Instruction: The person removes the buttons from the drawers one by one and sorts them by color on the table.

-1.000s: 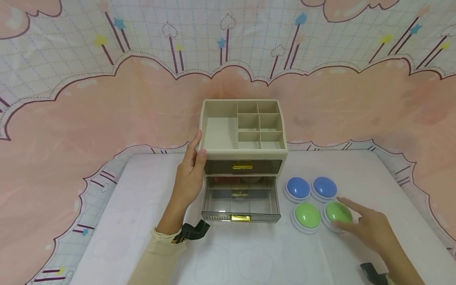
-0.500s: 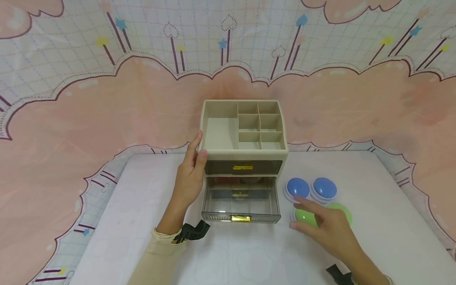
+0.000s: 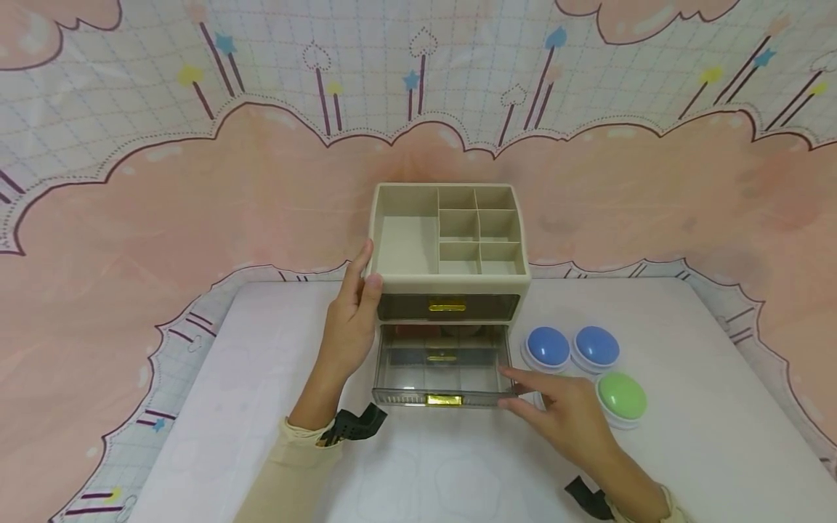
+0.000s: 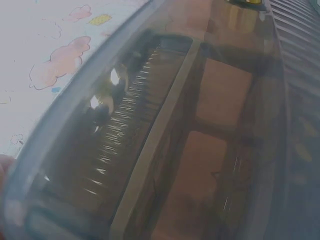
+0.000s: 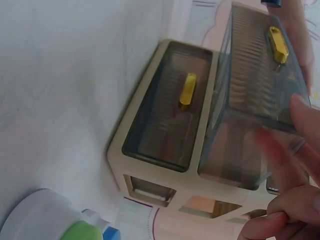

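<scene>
A beige desk organizer [image 3: 451,278] with smoky clear drawers stands mid-table. Its middle drawer [image 3: 445,399] is pulled out; the drawers above and below are in. Against the organizer's left side lies my left hand [image 3: 349,319], thumb up along the front corner and fingers along the side. Around the drawer's front right corner is my right hand [image 3: 569,414]: index fingertip over the side wall, thumb at the front face. In the right wrist view, its thumb [image 5: 305,117] is right at the drawer's front edge. The left wrist view looks through a clear wall at a divider [image 4: 155,135].
Two blue domed buttons [image 3: 548,346] on white bases and a green domed button [image 3: 622,396] stand right of the drawer. My right hand hides another green one. The organizer's top has open compartments [image 3: 460,225]. A patterned cloth [image 3: 261,203] hangs behind the white table [image 3: 261,436].
My right hand has moved left, from the right green button across the left one to the drawer's front right corner. My left hand and the drawer have stayed put.
</scene>
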### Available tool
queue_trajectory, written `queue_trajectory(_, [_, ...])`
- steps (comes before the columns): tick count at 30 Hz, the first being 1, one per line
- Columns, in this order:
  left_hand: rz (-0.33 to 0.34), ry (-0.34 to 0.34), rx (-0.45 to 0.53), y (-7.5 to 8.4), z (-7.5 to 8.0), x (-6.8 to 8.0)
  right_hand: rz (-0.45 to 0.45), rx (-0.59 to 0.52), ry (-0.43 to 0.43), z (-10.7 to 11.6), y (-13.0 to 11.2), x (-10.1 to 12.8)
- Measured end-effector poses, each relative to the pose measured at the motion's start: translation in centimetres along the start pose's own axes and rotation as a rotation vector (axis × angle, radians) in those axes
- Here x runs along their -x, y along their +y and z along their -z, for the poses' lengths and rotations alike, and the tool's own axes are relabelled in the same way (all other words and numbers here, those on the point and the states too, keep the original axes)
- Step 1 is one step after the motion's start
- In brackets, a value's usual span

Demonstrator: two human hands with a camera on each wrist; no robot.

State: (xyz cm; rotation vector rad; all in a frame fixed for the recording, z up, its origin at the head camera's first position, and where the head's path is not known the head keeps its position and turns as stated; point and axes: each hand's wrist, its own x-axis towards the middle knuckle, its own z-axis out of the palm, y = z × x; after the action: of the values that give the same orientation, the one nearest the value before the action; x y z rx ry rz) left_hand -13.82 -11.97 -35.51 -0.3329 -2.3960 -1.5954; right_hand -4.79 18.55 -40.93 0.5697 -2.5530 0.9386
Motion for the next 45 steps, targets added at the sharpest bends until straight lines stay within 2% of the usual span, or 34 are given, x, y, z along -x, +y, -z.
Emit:
queue_trajectory(6, [-0.002,0.000,0.001,0.0,0.0,0.0,-0.015,0.029,-0.002,0.0,0.0,-0.4])
queue_trajectory(20, [0.002,-0.002,-0.006,0.1,0.0,0.1,-0.071,0.034,-0.012,-0.4,1.3,-4.2])
queue_trajectory(26, [-0.002,-0.004,-0.005,0.1,0.0,0.0,-0.070,0.034,0.000,-0.4,1.7,-4.8])
queue_trajectory(28, [-0.006,-0.004,-0.004,0.0,0.0,0.0,-0.049,0.059,0.039,-0.3,1.6,-4.7])
queue_trajectory(31, [-0.007,-0.003,-0.004,0.0,0.0,-0.1,0.017,0.086,0.152,0.1,1.0,-4.5])
queue_trajectory(33, [-0.005,-0.004,-0.006,0.0,0.0,0.0,0.065,0.063,0.238,0.2,0.3,-4.5])
queue_trajectory(36, [0.000,-0.004,-0.012,0.1,0.0,0.0,0.119,-0.025,0.285,-0.2,-1.0,-4.4])
queue_trajectory(41, [0.009,-0.008,-0.006,0.1,0.1,-0.1,0.136,-0.162,0.210,-2.8,-2.2,-4.2])
queue_trajectory(45, [0.026,-0.022,0.002,0.1,0.1,-0.1,0.089,-0.228,0.167,-4.7,-2.2,-4.2])
